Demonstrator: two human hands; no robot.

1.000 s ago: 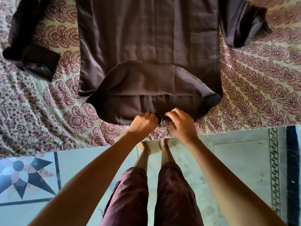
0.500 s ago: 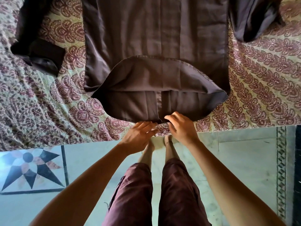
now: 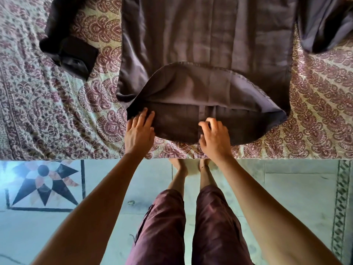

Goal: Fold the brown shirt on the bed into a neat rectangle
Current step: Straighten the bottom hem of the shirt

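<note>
Since a second ago the left hand (image 3: 139,133) has slid out, fingers spread flat on the shirt (image 3: 206,54) hem on the bed (image 3: 47,121), while the right hand (image 3: 214,137) stays curled, pinching mid-hem, so uneven pulling could skew the upturned flap

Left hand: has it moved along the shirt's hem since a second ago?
Yes. The left hand has slid left along the brown shirt, away from the middle placket where it sat beside the right hand.
</note>
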